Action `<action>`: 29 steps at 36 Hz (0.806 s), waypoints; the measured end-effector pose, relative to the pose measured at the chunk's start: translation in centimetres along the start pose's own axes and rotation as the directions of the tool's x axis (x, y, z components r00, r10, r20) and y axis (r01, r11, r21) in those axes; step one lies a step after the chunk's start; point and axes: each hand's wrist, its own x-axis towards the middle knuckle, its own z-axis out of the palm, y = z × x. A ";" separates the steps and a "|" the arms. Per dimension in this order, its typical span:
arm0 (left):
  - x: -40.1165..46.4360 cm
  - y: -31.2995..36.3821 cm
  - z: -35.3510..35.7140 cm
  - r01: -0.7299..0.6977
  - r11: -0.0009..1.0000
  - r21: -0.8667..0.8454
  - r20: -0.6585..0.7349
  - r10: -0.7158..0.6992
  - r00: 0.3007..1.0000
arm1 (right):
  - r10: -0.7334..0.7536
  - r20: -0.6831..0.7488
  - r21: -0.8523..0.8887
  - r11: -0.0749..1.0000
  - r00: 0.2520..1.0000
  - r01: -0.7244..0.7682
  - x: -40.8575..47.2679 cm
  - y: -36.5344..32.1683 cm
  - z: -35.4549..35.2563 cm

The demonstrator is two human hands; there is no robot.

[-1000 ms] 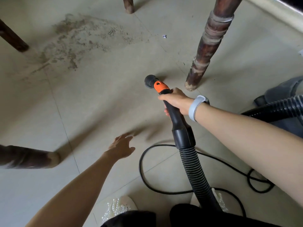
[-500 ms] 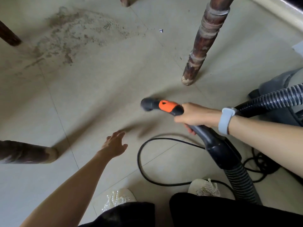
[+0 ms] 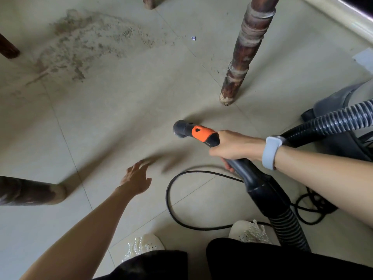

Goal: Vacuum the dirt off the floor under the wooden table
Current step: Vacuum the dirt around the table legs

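Note:
A patch of brown dirt [image 3: 86,45] is spread over the tiled floor at the upper left, between the wooden table legs. My right hand [image 3: 234,147] grips the black vacuum handle [image 3: 203,134] just behind its orange band. The round nozzle end [image 3: 179,128] points left, well short of the dirt. The ribbed black hose [image 3: 286,227] runs down from the handle to the lower right. My left hand [image 3: 136,177] reaches forward over the floor with fingers spread and holds nothing.
A turned wooden table leg [image 3: 245,51] stands just beyond the nozzle, another leg [image 3: 30,190] lies at the left edge, and two more show at the top. A black power cord [image 3: 181,217] loops by my shoes. The grey vacuum body [image 3: 341,102] sits at the right.
The vacuum handle swung from pointing away from me to pointing left, and my right hand moved right with it. My left hand stayed out in front.

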 end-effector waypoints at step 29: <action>0.0 1.6 -0.7 0.083 0.996 -0.032 -0.024 -0.084 0.996 | 0.083 0.087 0.083 0.992 0.993 -0.091 -1.0 1.3 -0.9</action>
